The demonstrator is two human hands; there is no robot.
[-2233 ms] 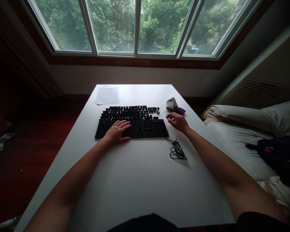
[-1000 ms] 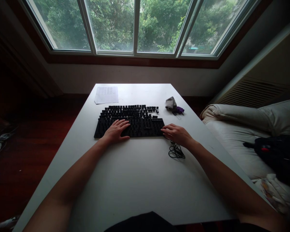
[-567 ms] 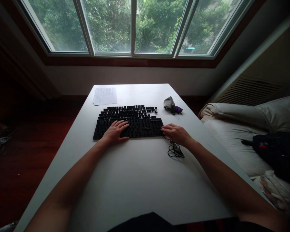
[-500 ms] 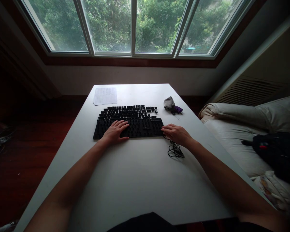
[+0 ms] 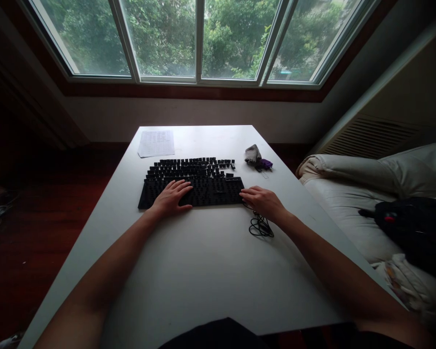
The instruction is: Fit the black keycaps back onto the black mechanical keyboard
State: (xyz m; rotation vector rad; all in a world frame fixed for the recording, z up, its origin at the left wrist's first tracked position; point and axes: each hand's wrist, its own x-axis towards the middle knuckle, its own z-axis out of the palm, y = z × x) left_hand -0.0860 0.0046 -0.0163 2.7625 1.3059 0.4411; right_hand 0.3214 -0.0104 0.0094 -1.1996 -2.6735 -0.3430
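Observation:
A black keyboard (image 5: pixel 218 196) lies on the white table, its keycaps off over much of its face. My left hand (image 5: pixel 171 198) rests palm down on its left half, fingers spread. At the right end, my right hand (image 5: pixel 263 199) has its fingers together against the keyboard's edge; the thumb is mostly hidden. Behind the keyboard stand rows of loose black keycaps (image 5: pixel 189 168). A coiled black cable (image 5: pixel 260 227) lies just below my right hand.
A printed sheet of paper (image 5: pixel 156 144) lies at the table's far left. Grey and purple cloth items (image 5: pixel 253 155) sit at the far right, a thin wire piece beside them. Right of the table (image 5: pixel 203 271) is a pale couch (image 5: pixel 341 208) with a dark bag (image 5: pixel 414 232).
The whole view has shifted slightly to the left. Both hands keep their places on the keyboard, with no visible movement of the keycaps or cable.

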